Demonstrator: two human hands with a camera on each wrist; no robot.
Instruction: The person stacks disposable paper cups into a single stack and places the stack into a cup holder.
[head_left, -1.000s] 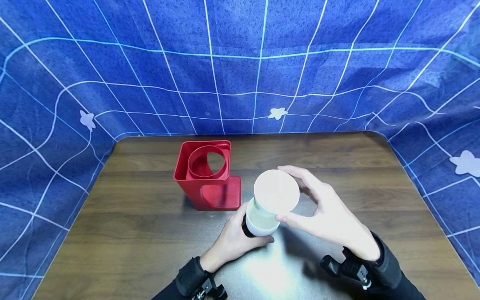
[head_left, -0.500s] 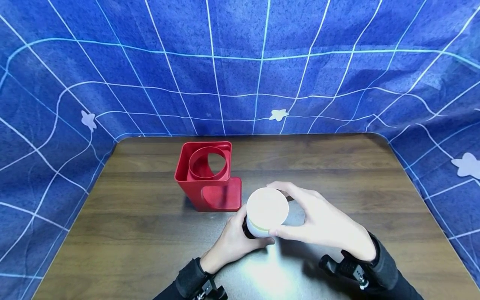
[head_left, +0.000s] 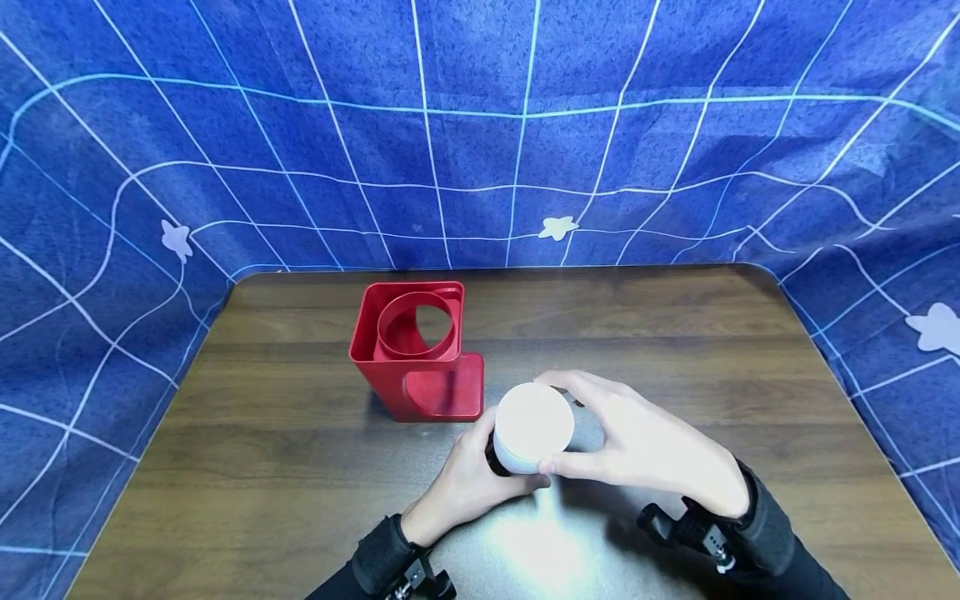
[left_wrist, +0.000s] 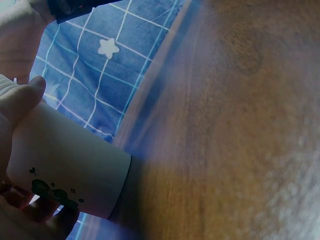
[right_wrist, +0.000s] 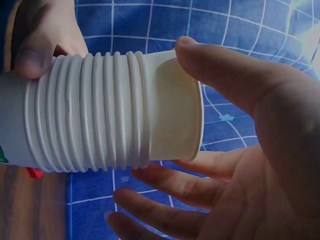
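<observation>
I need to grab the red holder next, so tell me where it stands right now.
In the head view the red holder stands on the wooden table, left of centre toward the far edge, just beyond and left of the stack of white cups held by both hands.

Bright, even overhead light. White glare patch on dark wooden table [head_left: 536, 542] near front edge. Soft shadows beside red plastic holder [head_left: 416, 354]. Fisheye bending at head-view edges. Left-wrist view blurred, tabletop smeared; right-wrist close-up soft.

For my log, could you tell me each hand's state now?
Left hand: grips the paper cup stack.
Right hand: pinches the stack's top cup.
</observation>
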